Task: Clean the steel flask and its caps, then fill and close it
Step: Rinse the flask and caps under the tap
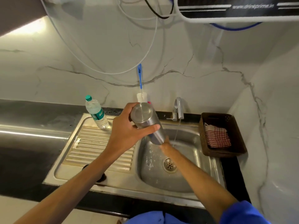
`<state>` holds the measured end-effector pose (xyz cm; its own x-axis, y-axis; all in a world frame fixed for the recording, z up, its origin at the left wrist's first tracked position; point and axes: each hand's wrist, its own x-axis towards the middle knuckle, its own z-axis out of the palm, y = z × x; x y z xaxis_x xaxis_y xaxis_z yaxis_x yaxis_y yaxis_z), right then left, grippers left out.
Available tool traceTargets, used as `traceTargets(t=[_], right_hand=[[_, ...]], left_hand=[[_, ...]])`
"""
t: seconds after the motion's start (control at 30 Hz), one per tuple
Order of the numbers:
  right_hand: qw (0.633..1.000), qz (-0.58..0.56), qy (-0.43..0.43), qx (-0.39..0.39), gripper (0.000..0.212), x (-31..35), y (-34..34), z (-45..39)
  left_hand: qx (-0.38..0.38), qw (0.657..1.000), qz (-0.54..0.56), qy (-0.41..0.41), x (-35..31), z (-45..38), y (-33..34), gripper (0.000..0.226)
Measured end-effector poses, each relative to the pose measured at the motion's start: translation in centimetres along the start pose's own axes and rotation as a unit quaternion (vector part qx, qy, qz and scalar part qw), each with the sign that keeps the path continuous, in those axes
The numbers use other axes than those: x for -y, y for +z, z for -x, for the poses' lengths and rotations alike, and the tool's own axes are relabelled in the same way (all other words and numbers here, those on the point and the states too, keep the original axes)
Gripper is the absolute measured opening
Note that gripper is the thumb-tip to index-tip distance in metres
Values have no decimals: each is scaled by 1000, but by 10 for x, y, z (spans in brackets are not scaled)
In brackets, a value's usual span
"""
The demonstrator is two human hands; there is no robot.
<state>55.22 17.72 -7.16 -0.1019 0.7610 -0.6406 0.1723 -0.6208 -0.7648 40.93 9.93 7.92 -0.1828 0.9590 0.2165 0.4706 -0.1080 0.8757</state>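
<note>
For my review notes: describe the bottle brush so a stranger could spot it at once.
Start at the steel sink, then look up the marble wall behind it, left of the tap. The bottle brush stands there: blue handle, white bristle head, partly hidden behind the flask.

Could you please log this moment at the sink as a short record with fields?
flask: steel flask, tilted mouth-down over the sink basin
left hand: left hand grips the flask body
right hand: right hand at the flask mouth, mostly hidden
tap: tap running a thin stream
drainboard: plastic bottle upright
wall: bottle brush
basket: checked cloth inside
</note>
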Motion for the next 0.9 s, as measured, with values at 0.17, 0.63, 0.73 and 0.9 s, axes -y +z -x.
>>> traceTargets(t=[0.17,0.63,0.73,0.9], right_hand=[[984,131,-55,104,15,35,-15,13],[866,491,-84,45,18,-75,21,-33],[832,544,-77,-78,13,-96,38,-47],[822,555,-108,-68,14,-54,114,-17]], left_hand=[[-6,999,25,39,-20,-1,-43,89],[-16,999,23,-18,60,-10,-137,81],[-26,999,-19,-33,88,-2,-172,84],[-34,994,-56,-82,149,25,-236,82]])
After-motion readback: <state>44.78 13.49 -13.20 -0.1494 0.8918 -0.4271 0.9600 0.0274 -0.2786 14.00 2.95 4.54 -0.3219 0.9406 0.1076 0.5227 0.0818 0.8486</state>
